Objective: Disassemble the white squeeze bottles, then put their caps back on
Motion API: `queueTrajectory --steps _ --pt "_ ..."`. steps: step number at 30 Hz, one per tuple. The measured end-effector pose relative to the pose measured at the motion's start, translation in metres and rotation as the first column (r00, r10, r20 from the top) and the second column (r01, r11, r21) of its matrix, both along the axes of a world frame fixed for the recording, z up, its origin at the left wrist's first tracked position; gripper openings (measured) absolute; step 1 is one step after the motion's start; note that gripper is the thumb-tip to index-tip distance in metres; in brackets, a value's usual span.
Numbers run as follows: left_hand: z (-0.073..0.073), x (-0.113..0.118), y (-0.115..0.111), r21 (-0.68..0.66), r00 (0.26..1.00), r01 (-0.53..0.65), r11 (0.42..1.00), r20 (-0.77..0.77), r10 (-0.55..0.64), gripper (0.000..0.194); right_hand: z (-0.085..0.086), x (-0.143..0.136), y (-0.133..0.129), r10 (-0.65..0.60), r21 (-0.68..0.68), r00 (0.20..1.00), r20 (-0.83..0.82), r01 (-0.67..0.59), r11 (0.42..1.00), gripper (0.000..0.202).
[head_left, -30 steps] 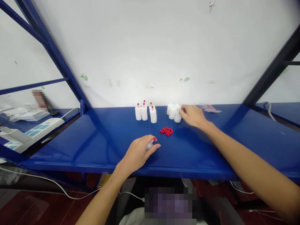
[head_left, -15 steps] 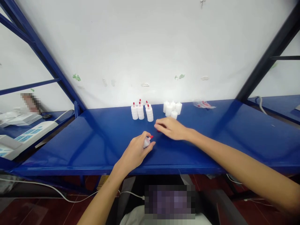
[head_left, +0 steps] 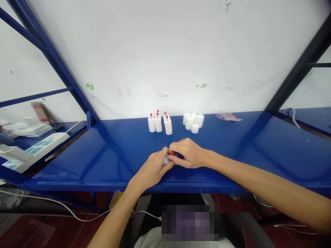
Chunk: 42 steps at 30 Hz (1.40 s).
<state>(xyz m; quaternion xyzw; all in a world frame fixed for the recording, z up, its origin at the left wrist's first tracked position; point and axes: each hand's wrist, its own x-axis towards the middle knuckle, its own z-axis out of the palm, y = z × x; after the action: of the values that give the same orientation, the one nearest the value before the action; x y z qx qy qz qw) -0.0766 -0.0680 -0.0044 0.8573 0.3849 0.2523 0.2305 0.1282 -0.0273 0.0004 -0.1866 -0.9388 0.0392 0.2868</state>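
Near the front of the blue table, my left hand (head_left: 154,168) is wrapped round a small white bottle (head_left: 166,159). The thumb and fingers of my right hand (head_left: 188,153) pinch the red tip (head_left: 172,155) at the top of that bottle. A few small red pieces (head_left: 182,140) show on the table just behind my right hand. Farther back stand several white bottles with red tips (head_left: 168,126), upright in a group. To their right is a group of several white bottles (head_left: 189,122) without red tips; one lower white piece (head_left: 194,128) stands in front.
A clear plastic bag with red pieces (head_left: 229,116) lies at the table's back right. The blue table (head_left: 116,148) meets a white wall behind. Blue frame posts rise at both sides. On the left are a white power strip (head_left: 38,150) and white boxes (head_left: 33,130).
My right hand has come down and toward my left hand and now grips the red tip of the held bottle. The small red pieces behind it are more visible. The view has shifted slightly.
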Motion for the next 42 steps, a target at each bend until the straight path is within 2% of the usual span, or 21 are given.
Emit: queueTrajectory --steps 4,8,10,12,14,16,18,20,23,26,36,42 --pt "0.000 0.002 0.000 0.007 1.000 0.006 1.000 0.021 -0.006 0.023 0.006 -0.004 -0.004 -0.017 -0.042 0.997 0.073 0.020 0.999 0.027" --pt "-0.002 0.003 -0.001 0.085 0.998 0.032 0.996 0.047 -0.037 0.019 0.010 -0.008 -0.005 -0.005 -0.227 0.999 0.051 0.016 0.974 0.033" --pt "-0.003 0.003 -0.001 0.127 0.999 0.011 0.992 0.030 -0.015 0.018 0.011 -0.009 -0.003 0.005 -0.314 1.000 0.018 0.001 0.949 0.035" --pt "-0.002 0.003 -0.001 0.177 0.999 -0.034 0.984 -0.007 0.036 0.018 0.014 -0.004 0.001 -0.043 -0.360 0.998 -0.037 0.027 0.933 0.037" --pt "-0.001 0.002 -0.002 0.209 0.997 -0.065 0.976 -0.034 0.074 0.019 0.019 0.008 0.009 -0.160 -0.353 0.983 -0.086 0.120 0.928 0.039" --pt "0.000 0.003 -0.002 0.193 0.996 -0.077 0.978 -0.039 0.086 0.018 0.024 0.024 0.019 -0.289 -0.294 0.955 -0.068 0.257 0.920 0.039" --pt "0.001 0.003 -0.002 0.153 0.994 -0.091 0.984 -0.045 0.099 0.017 0.027 0.040 0.029 -0.400 -0.218 0.915 0.059 0.403 0.889 0.034" --pt "0.001 0.004 -0.002 0.126 0.991 -0.109 0.986 -0.063 0.118 0.017 0.028 0.052 0.037 -0.492 -0.160 0.840 0.231 0.531 0.832 0.029" --pt "0.002 0.004 -0.001 0.110 0.989 -0.109 0.988 -0.087 0.119 0.017 0.023 0.060 0.044 -0.532 -0.133 0.727 0.434 0.636 0.760 0.022" --pt "0.002 0.005 -0.001 0.102 0.990 -0.099 0.990 -0.093 0.109 0.018 0.019 0.061 0.047 -0.495 -0.156 0.702 0.511 0.642 0.750 0.016" --pt "0.000 0.005 -0.001 0.104 0.990 -0.091 0.990 -0.095 0.101 0.018 0.027 0.059 0.044 -0.402 -0.253 0.751 0.524 0.588 0.768 0.018" --pt "0.000 0.004 0.000 0.120 0.988 -0.097 0.988 -0.106 0.110 0.020 0.026 0.057 0.042 -0.399 -0.216 0.779 0.483 0.548 0.808 0.023"
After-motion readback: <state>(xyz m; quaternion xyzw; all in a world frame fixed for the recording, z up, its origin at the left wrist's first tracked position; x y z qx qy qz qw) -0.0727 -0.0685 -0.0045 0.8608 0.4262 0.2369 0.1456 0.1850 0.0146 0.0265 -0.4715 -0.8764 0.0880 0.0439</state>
